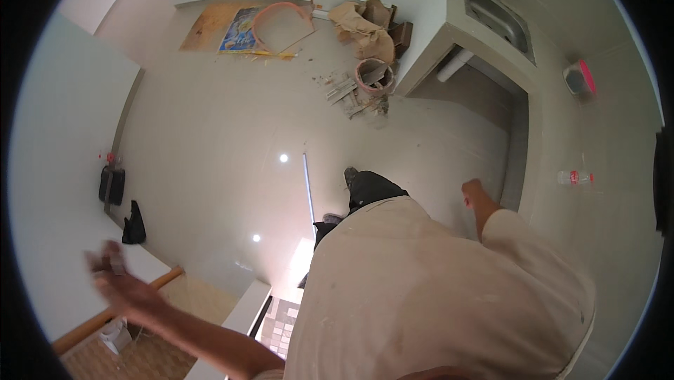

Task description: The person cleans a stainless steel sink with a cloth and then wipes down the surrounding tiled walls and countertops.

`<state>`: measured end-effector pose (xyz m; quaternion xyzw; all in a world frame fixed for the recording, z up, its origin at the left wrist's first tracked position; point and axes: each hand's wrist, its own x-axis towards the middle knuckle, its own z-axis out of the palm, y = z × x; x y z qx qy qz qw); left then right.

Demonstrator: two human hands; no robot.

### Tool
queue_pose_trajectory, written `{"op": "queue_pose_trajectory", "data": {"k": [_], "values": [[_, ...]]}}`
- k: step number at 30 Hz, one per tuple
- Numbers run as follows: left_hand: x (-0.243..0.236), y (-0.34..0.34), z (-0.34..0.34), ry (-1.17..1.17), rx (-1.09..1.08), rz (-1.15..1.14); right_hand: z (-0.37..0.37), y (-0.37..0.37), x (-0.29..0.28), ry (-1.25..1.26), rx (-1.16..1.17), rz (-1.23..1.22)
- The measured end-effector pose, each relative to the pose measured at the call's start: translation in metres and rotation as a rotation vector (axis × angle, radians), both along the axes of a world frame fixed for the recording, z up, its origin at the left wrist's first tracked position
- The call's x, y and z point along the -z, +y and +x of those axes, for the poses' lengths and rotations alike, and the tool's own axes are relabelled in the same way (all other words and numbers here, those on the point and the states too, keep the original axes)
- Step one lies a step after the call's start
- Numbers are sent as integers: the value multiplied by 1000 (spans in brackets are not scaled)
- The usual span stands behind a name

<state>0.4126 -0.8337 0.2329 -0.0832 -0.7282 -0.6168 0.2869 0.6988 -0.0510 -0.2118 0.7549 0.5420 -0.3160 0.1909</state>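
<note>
My left hand is raised at the lower left, above a wooden handrail and not touching it. Its fingers are slightly blurred, loosely bent and apart, and nothing shows in them. My right hand hangs at my right side with its fingers curled in. A small red spot shows at its edge, but what it holds, if anything, is hidden. Both hands are apart from the things around. Near my feet a thin pale-blue pole lies on the floor.
Ahead lie a bucket, wood scraps, brown paper and a curved orange strip. A counter with a sink stands at the right, bearing a bottle and a pink-lidded tub. Black bags rest by the left wall.
</note>
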Motion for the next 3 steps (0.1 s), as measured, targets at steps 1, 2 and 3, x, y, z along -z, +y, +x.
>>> {"op": "queue_pose_trajectory", "data": {"k": [1,2,3], "values": [[-40,-9,-30,144,232,-132,35,24,6,-3,70,29],[-96,-51,-47,151,-50,-823,50,17,15,290,139,-206],[-112,-78,-40,126,18,-757,105,37,-17,506,301,-387]]}}
